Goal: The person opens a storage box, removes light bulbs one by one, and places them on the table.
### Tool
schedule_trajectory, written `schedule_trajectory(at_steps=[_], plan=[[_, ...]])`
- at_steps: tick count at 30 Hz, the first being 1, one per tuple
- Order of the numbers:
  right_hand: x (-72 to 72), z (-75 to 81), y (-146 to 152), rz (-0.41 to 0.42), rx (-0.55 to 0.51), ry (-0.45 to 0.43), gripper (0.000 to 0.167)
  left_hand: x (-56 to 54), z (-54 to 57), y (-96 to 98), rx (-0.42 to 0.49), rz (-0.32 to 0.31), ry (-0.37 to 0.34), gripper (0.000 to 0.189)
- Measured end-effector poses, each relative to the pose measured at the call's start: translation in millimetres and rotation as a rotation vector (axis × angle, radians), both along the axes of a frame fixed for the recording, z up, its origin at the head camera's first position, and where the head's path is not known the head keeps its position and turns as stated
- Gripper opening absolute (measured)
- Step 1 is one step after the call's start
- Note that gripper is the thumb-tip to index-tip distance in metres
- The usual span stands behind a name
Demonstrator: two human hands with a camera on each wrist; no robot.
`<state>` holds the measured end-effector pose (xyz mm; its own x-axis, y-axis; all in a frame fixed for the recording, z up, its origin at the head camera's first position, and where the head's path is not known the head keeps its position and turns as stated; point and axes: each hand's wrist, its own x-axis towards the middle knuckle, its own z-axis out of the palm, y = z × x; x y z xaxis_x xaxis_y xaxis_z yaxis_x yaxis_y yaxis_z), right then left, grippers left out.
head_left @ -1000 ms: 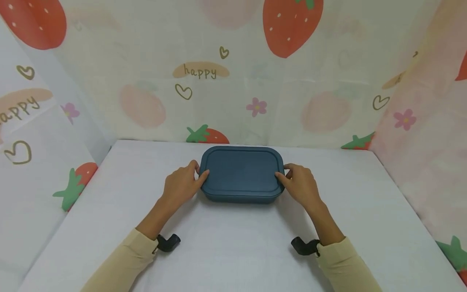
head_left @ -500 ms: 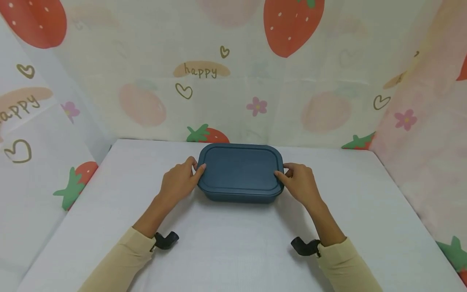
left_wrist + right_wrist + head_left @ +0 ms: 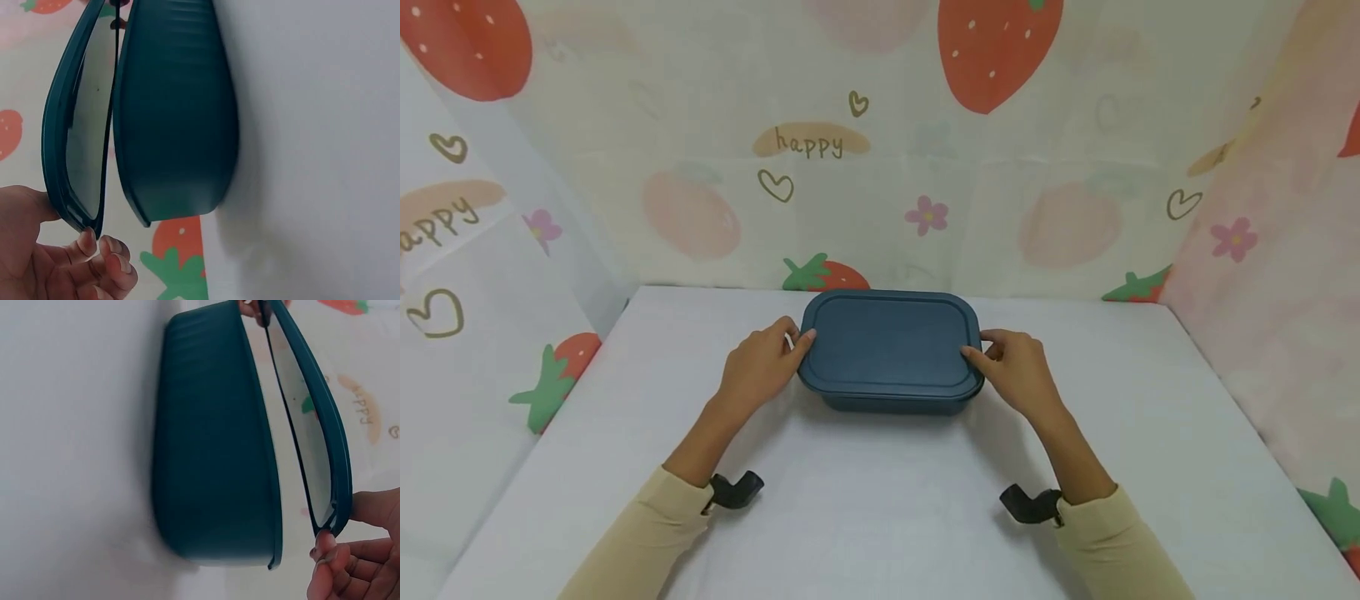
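Note:
A dark blue-green rectangular lunch box base [image 3: 895, 405] stands on the white table, mostly covered in the head view by its lid [image 3: 889, 343]. My left hand [image 3: 762, 365] pinches the lid's left end, thumb on top and fingers beneath. At the right end, my right hand [image 3: 1019, 371] holds the lid the same way. Both wrist views show a gap between the raised lid [image 3: 55, 144] and the base [image 3: 178, 112]. The lid's underside [image 3: 312, 434] has a pale panel inside a dark rim. The inside of the base [image 3: 215, 444] is hidden.
A white-covered table [image 3: 880, 508] spreads around the box. Behind it rises a cloth backdrop [image 3: 985, 183] printed with strawberries, flowers and hearts, with side panels left and right. Black curved mounts [image 3: 737, 490] sit at both wrists.
The lid has risen off the base and shifted a little to the left. My left hand has moved up and left with it, while my right hand has risen slightly. The base stays put.

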<state>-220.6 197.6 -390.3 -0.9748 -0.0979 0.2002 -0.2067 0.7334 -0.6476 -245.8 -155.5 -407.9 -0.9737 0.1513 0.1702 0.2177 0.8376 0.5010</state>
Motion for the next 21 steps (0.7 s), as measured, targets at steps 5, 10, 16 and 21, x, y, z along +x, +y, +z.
schedule_trajectory(at_steps=[5, 10, 16, 21], plan=[[5.4, 2.0, -0.8, -0.001, 0.014, -0.004, 0.044, 3.5, 9.4, -3.7, -0.005, -0.027, -0.014, 0.039], [12.7, 2.8, 6.1, 0.004, 0.03, 0.016, 0.042, 6.1, 18.7, -3.1, 0.004, -0.103, -0.081, 0.038], [26.5, 4.9, 11.4, 0.012, 0.044, 0.012, 0.045, 11.3, 16.0, -10.6, 0.144, -0.213, -0.281, 0.036], [40.1, 1.3, 17.4, -0.008, 0.064, -0.006, 0.042, 14.7, 5.4, -14.8, 0.295, -0.32, -0.396, 0.038]])
